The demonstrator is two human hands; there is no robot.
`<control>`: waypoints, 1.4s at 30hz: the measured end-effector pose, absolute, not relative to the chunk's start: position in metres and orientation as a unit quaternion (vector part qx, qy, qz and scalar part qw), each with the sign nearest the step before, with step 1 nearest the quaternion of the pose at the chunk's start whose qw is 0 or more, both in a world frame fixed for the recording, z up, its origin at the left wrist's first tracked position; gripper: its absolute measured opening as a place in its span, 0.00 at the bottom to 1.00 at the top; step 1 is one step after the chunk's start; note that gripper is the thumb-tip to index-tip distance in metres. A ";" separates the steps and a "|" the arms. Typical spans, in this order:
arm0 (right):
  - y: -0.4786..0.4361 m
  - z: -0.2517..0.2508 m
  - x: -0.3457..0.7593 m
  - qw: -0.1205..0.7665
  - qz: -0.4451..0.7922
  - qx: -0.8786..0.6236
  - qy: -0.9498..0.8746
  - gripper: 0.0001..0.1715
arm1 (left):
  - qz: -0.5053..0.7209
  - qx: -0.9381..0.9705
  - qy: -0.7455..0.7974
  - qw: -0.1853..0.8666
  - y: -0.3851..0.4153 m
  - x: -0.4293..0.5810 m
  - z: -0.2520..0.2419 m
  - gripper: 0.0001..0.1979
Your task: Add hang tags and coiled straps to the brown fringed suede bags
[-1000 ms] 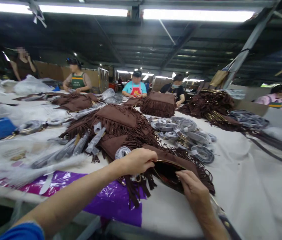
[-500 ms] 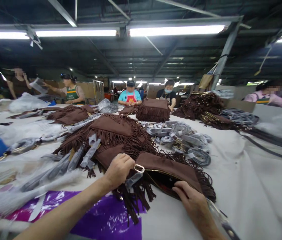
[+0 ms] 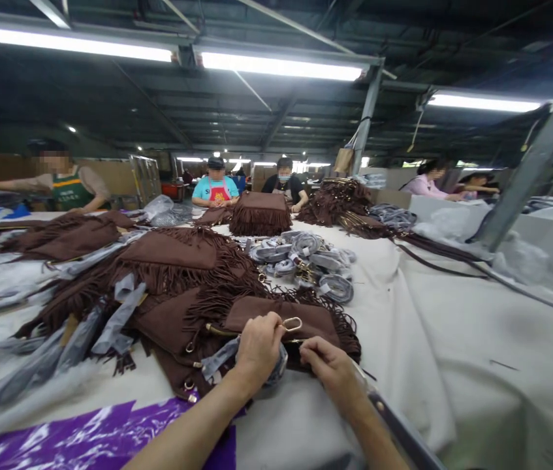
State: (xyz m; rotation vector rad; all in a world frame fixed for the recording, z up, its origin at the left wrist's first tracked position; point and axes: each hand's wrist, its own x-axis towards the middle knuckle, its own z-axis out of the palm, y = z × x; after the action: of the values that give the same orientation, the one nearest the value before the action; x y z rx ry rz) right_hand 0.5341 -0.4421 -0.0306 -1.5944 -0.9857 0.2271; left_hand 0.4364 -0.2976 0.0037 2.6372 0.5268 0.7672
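Note:
A brown fringed suede bag (image 3: 300,316) lies on the white-covered table (image 3: 476,352) just in front of me. My left hand (image 3: 259,346) is closed on the bag's near edge, beside a gold oval ring (image 3: 292,324) and a plastic-wrapped strap (image 3: 217,360). My right hand (image 3: 330,367) is closed in a pinch on the bag's opening edge just to the right. A dark strap with studs (image 3: 394,427) runs under my right forearm.
More brown fringed bags (image 3: 173,258) are heaped to the left and further back (image 3: 259,215). Coiled wrapped straps (image 3: 305,258) lie mid-table. Purple plastic (image 3: 85,440) covers the near left edge. Several people work at the far side. A steel post (image 3: 525,176) stands right.
The view has swung right. The bag's opening, held wide a second ago, is now nearly flat, and both hands have come close together at its near edge.

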 end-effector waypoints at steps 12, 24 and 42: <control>-0.439 -0.035 0.537 0.580 0.080 -0.683 -0.438 0.15 | 0.315 0.896 0.140 0.281 -0.303 0.434 -0.009 0.09; -0.439 -0.029 0.533 0.567 0.076 -0.689 -0.445 0.15 | 0.308 0.877 0.121 0.350 -0.300 0.427 -0.006 0.07; -0.434 -0.035 0.532 0.573 0.060 -0.698 -0.426 0.15 | 0.320 0.909 0.144 0.226 -0.304 0.433 -0.018 0.09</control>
State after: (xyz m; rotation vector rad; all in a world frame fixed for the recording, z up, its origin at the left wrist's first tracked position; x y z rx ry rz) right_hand 0.5318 -0.4344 -0.0349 -1.6355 -0.9998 0.1414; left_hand 0.4332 -0.3043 -0.0176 2.5052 0.3972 0.8825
